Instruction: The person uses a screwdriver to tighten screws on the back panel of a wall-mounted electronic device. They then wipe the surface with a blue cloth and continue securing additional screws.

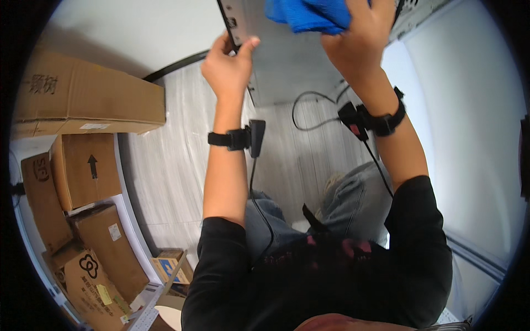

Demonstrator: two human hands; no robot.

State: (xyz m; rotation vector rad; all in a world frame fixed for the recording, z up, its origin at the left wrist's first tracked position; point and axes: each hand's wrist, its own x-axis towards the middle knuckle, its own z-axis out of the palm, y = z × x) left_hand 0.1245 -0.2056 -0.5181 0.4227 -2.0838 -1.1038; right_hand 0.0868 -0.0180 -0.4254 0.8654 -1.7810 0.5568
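Note:
My left hand [229, 65] grips the dark-edged side of a grey metal panel [287, 77], thumb on the near face and fingers behind the edge. The panel is upright in front of me, and the top of the picture cuts it off. A bunched blue cloth [312, 15] is in my right hand [359, 33], against the panel's upper part. The fingertips of that hand are partly out of the picture. Each wrist wears a black strap with a small black device [255, 138] and a cable.
On the left, a large cardboard box [110, 96] lies above several more cardboard boxes [91, 171] on a shelf. A white wall panel [469, 110] rises at the right. Below the metal panel, a thin black cable [298, 118] loops over the grey wood-look floor [176, 165].

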